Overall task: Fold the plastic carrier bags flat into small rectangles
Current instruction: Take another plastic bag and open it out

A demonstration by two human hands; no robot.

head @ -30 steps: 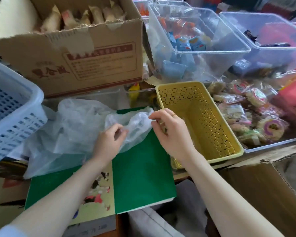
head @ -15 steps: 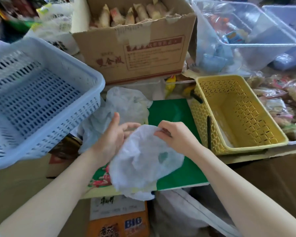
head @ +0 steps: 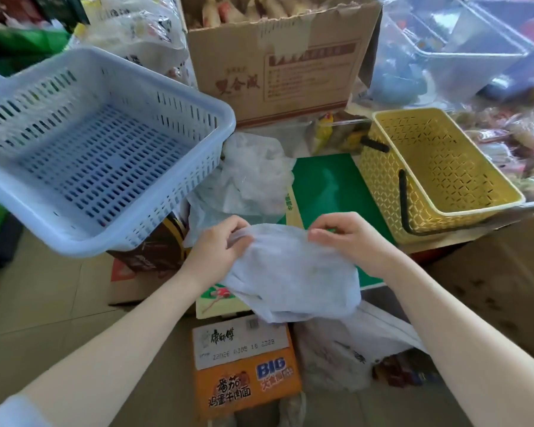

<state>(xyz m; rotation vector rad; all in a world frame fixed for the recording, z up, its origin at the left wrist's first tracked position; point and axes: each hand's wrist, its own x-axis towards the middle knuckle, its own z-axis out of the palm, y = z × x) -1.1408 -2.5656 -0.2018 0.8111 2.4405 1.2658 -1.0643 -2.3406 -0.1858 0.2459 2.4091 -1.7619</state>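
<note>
Both forearms reach fwd from the lower corners, wrists angled inward. Left hand [head: 215,251] & right hand [head: 349,238] are level w/ each other, knuckles up, fingers curled and pinching the top edge of a white plastic bag [head: 293,278] — one hand at each upper corner. The bag is stretched between the fingertips and hangs crumpled below them, over the near edge of a green board [head: 330,186]. Just beyond the left fingers lies a 2nd crumpled bag [head: 250,177], apart from the hand. Blue basket [head: 84,155] is left of the left fingers; yellow basket [head: 438,167] right of the right fingers — neither touched.
</note>
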